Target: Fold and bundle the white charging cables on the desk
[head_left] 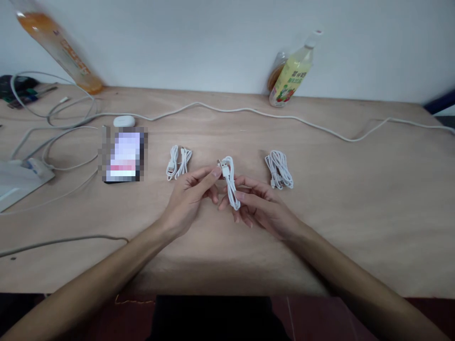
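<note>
A coiled white USB cable [229, 182] is held upright between both my hands above the wooden table [337, 213]. My left hand [190, 196] pinches its upper end near the plug. My right hand [261, 208] grips the lower part of the coil with closed fingers. A second small white cable bundle [178, 162] lies on the table to the left of my hands. A third, thicker white coil [279, 169] lies to the right.
A phone [122, 154] lies at left, with a white earbud case [124, 121] behind it. A long white cord [249, 111] runs across the back. Two drink bottles [291, 71] [59, 45] stand by the wall. Loose cables [53, 118] and a white device [14, 182] lie far left.
</note>
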### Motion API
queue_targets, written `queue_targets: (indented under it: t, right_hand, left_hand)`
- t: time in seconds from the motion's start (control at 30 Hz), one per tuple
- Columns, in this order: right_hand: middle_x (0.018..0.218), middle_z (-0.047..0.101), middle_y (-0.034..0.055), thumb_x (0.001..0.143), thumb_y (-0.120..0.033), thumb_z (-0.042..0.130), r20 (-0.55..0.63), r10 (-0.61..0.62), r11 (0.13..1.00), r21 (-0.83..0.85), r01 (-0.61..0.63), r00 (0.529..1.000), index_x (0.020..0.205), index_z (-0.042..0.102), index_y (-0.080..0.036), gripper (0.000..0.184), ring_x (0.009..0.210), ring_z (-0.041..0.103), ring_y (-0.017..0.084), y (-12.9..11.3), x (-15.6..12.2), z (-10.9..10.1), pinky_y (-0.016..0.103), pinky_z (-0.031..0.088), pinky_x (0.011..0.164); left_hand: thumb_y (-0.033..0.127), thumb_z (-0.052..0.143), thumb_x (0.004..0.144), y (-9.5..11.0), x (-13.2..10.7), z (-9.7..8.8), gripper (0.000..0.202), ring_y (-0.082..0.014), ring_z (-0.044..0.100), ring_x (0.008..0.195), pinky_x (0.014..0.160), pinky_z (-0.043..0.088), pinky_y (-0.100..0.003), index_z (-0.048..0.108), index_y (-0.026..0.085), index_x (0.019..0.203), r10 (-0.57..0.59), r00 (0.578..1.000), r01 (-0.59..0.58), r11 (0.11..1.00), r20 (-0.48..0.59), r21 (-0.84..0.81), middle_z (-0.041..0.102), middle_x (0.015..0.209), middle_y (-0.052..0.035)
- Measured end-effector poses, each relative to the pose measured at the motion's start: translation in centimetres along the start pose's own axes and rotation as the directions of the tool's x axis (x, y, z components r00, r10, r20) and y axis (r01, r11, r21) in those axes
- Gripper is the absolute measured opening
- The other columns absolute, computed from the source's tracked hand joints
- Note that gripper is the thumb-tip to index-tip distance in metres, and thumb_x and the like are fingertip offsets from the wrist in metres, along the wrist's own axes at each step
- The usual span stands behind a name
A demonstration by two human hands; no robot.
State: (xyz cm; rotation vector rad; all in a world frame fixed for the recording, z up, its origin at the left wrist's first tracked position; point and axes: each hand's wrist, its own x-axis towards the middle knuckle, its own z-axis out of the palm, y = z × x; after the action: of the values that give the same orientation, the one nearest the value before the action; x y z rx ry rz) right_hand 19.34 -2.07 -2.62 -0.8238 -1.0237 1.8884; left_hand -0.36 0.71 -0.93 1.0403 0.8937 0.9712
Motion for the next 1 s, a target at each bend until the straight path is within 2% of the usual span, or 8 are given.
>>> queue_targets:
  t: [0.2,0.33,0.47,0.6,0.77,1.0]
  right_hand:
    - [0.091,0.083,0.0029,0.098,-0.043,0.083,0.004,-0.014,1.000,-0.025,0.014,1.000,0.108,0.071,-0.021,0.027,0.058,0.066,0.010,-0.04,-0.02,0.09,0.018,0.044,0.045]
    - [0.091,0.082,0.0017,0.095,-0.045,0.087,0.008,-0.005,0.998,-0.061,0.005,1.000,0.105,0.071,-0.021,0.030,0.058,0.065,0.009,-0.11,0.01,0.16,0.018,0.044,0.046]
    - [0.090,0.080,0.0010,0.092,-0.045,0.089,-0.015,0.012,0.997,-0.072,-0.013,1.000,0.103,0.073,-0.021,0.032,0.055,0.061,0.008,0.08,0.02,0.13,0.019,0.043,0.045]
    - [0.083,0.075,-0.0015,0.091,-0.043,0.090,-0.026,0.032,0.996,-0.080,-0.034,0.999,0.099,0.072,-0.021,0.030,0.053,0.058,0.008,0.25,-0.04,0.02,0.019,0.042,0.044]
    - [0.080,0.072,-0.0022,0.090,-0.045,0.091,-0.040,0.049,0.993,-0.107,-0.054,0.998,0.100,0.071,-0.021,0.033,0.055,0.058,0.009,0.09,-0.19,0.04,0.020,0.043,0.047]
    - [0.079,0.073,-0.0031,0.087,-0.044,0.093,-0.053,0.054,0.995,-0.077,-0.058,0.997,0.098,0.069,-0.022,0.034,0.054,0.057,0.008,-0.04,-0.21,0.22,0.020,0.042,0.048]
  left_hand:
    - [0.052,0.086,0.093,0.09,0.00,0.11,0.032,-0.0108,0.057,0.058,0.059,0.047,-0.025,0.088,0.020,0.091,0.003,1.000,-0.003,1.000,-0.002,-0.014,0.064,0.065,0.0015]
    - [0.042,0.087,0.091,0.29,-0.19,0.36,0.026,-0.0099,0.059,0.054,0.057,0.048,-0.024,0.088,0.018,0.101,0.006,0.998,-0.005,1.000,-0.055,0.026,0.069,0.064,0.0016]
    - [0.037,0.093,0.083,0.63,-0.32,0.70,0.029,-0.0101,0.058,0.046,0.049,0.048,-0.023,0.087,0.016,0.101,0.044,0.990,-0.034,0.997,-0.132,0.073,0.072,0.060,0.0020]
    - [0.040,0.096,0.079,0.83,-0.51,0.86,0.037,-0.0117,0.060,0.042,0.043,0.050,-0.023,0.087,0.016,0.105,0.097,0.984,-0.079,0.989,-0.147,0.121,0.074,0.059,0.0020]
    - [0.043,0.097,0.078,0.79,-0.70,0.79,0.046,-0.0138,0.064,0.042,0.043,0.054,-0.024,0.086,0.014,0.111,0.080,0.983,-0.056,0.988,-0.163,0.144,0.078,0.062,-0.0002]
    - [0.042,0.098,0.077,0.76,-0.49,0.78,0.046,-0.0144,0.067,0.042,0.043,0.056,-0.024,0.086,0.013,0.111,0.070,0.986,-0.050,0.990,-0.152,0.133,0.078,0.061,0.0002]
